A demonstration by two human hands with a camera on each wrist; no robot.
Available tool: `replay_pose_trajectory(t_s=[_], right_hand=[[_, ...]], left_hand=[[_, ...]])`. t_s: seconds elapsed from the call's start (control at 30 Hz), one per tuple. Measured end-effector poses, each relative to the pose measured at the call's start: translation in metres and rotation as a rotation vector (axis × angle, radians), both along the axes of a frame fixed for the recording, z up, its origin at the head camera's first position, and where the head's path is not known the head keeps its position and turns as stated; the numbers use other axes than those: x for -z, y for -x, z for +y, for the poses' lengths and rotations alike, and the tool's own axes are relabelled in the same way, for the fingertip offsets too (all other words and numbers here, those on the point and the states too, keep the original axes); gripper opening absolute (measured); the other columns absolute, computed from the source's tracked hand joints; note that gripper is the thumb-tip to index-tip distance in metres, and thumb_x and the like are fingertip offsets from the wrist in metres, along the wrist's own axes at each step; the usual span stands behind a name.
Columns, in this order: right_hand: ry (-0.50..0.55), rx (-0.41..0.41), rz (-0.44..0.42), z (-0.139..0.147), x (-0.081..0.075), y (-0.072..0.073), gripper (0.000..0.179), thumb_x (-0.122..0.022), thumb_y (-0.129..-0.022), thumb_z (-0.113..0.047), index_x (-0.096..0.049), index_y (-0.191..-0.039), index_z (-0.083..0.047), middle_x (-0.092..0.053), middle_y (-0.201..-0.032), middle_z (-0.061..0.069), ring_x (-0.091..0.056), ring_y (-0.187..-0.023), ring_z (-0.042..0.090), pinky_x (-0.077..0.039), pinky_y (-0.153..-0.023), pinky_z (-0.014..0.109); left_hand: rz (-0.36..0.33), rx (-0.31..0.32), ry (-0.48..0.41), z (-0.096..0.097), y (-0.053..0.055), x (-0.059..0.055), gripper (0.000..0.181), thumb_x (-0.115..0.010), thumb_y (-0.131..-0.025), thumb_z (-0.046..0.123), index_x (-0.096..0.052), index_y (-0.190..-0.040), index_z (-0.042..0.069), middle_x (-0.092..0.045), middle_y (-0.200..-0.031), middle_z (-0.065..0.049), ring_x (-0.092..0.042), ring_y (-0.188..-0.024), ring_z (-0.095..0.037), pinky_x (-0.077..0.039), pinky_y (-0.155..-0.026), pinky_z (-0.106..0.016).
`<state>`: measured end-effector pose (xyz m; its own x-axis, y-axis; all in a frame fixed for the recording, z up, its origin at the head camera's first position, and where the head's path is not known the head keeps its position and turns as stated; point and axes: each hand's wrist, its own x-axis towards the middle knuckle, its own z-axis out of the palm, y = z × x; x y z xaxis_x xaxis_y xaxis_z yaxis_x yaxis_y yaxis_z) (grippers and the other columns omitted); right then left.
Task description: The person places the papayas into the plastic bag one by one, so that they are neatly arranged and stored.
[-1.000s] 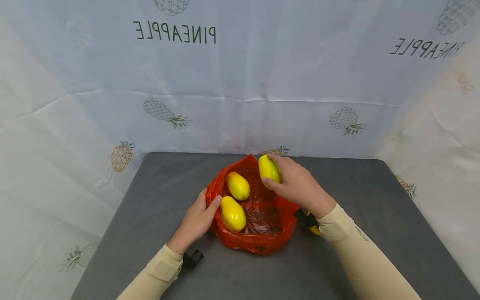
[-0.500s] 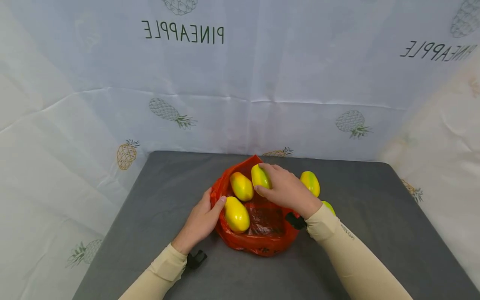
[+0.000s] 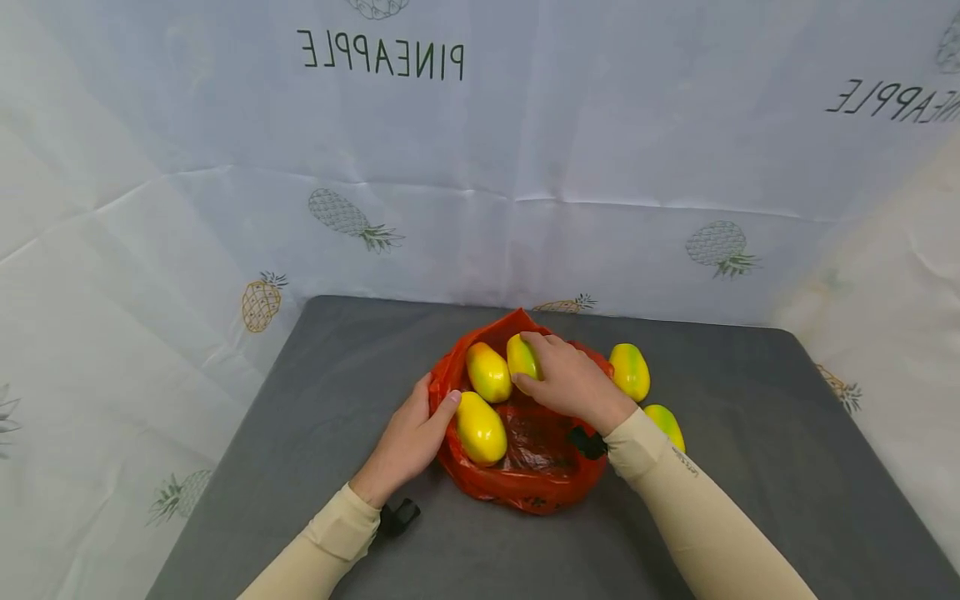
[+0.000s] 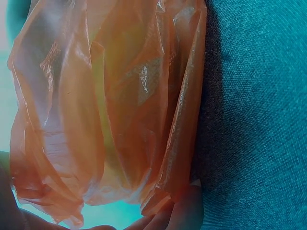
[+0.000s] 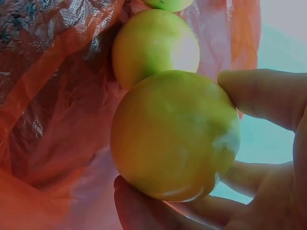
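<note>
A red plastic bag (image 3: pixel 517 490) stands with its mouth spread wide on the table. My left hand (image 3: pixel 405 437) pinches its left rim, thumb inside and fingers outside; the bag's wall (image 4: pixel 129 120) fills much of the left wrist view. Inside lie two yellow mangoes, a rear one (image 3: pixel 487 372) and a front one (image 3: pixel 482 429). With thumb and fingers spread around it, my right hand (image 3: pixel 573 379) holds a yellow-green mango (image 3: pixel 522 357) within the bag's mouth. In the right wrist view, the held mango (image 5: pixel 175 139) overlaps another mango (image 5: pixel 156 45) behind it.
Two more yellow-green mangoes lie right of the bag: one at the back (image 3: pixel 630 372), one nearer (image 3: pixel 664 425) and partly hidden by the right sleeve. The dark grey table (image 3: pixel 772 467) ends at a pineapple-print white cloth (image 3: pixel 600 150).
My right hand has brought the held mango leftward and lower into the bag, beside the rear mango. The two mangoes on the right have come into view. My left hand keeps hold of the rim.
</note>
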<state>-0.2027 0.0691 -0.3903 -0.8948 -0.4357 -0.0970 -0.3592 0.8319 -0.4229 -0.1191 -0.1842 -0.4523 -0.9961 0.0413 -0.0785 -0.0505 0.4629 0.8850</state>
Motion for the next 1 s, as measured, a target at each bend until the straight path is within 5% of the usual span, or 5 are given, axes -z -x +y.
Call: replay_pose_trajectory(t_s=[0.3,0.5,1.0], right_hand=[[-0.011,0.020,-0.021,-0.005,0.003,0.008,0.074,-0.069,-0.105,-0.039,-0.040,-0.165,-0.006,-0.058,-0.152,0.023,-0.064,-0.111,0.033,-0.057,-0.093,0.050],[-0.036,0.056,-0.061,-0.009,0.009,0.015,0.075,-0.067,-0.106,-0.040,-0.038,-0.164,-0.003,-0.058,-0.151,0.025,-0.063,-0.122,0.038,-0.056,-0.101,0.054],[-0.053,0.116,-0.075,-0.021,0.023,0.022,0.070,-0.063,-0.108,-0.035,-0.038,-0.162,0.002,-0.061,-0.139,0.025,-0.062,-0.111,0.036,-0.058,-0.097,0.052]], left_hand=[[-0.003,-0.003,-0.002,0.000,0.001,-0.003,0.078,-0.056,-0.111,0.052,-0.027,-0.171,0.011,-0.045,-0.170,-0.010,-0.052,-0.150,-0.031,-0.038,-0.128,-0.059],[-0.009,0.002,-0.003,0.000,0.001,-0.005,0.080,-0.055,-0.111,0.053,-0.025,-0.171,0.011,-0.043,-0.171,-0.011,-0.051,-0.151,-0.032,-0.038,-0.128,-0.059],[-0.006,0.003,-0.017,0.000,-0.001,-0.003,0.080,-0.057,-0.110,0.051,-0.026,-0.171,0.010,-0.045,-0.170,-0.010,-0.053,-0.149,-0.031,-0.039,-0.128,-0.059]])
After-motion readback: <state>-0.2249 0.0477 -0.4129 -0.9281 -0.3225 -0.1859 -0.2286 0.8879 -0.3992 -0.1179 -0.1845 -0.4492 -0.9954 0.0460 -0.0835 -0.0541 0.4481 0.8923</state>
